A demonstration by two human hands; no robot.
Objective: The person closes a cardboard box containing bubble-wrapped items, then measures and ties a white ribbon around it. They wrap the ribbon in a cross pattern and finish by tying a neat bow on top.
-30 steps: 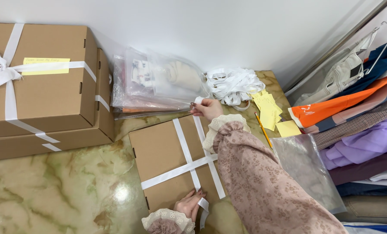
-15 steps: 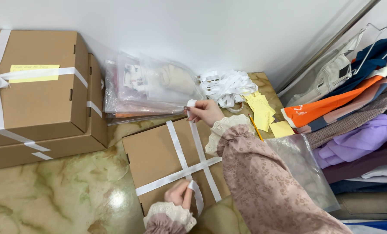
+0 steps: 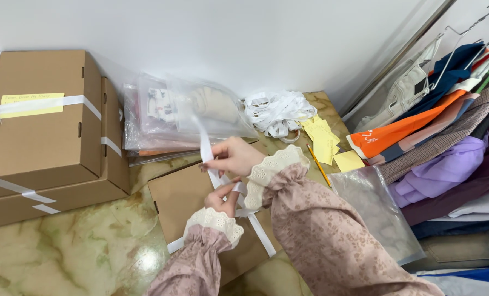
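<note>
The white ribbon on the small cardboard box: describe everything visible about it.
The white ribbon is a flat, cloth-like band wrapped crosswise over the brown cardboard box lying flat on the marbled floor. The right hand pinches one end raised above the box; the left hand grips it at the crossing.

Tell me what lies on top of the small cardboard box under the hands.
White ribbon crosses the small cardboard box; the left hand and right hand pinch it above. The crossing itself is hidden by the hands.
</note>
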